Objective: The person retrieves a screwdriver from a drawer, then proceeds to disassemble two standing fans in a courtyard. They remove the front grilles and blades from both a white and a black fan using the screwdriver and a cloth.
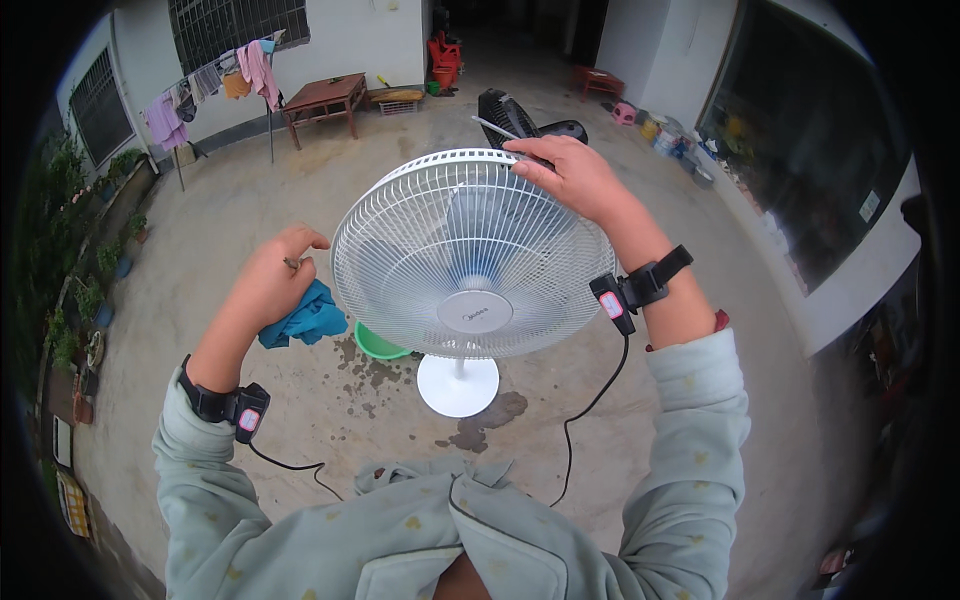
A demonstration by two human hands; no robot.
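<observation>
A white pedestal fan (478,255) stands before me, its round wire guard tilted upward and its round base (458,386) on the concrete. At the guard's left edge, my left hand (280,275) is closed on a crumpled blue cloth (306,318), which hangs below the fingers. My right hand (570,175) is at the upper right rim of the guard, fingers and thumb drawn together. From its fingertips a thin pale rod (492,128) sticks out to the upper left; its other end is hidden by the hand.
A green basin (380,342) sits behind the fan's stand, near wet patches (478,430). Dark fan-like parts (520,118) lie beyond the fan. Farther off are a brown wooden table (325,98), a laundry rack (222,80) and a pink stool (624,113). Potted plants line the left.
</observation>
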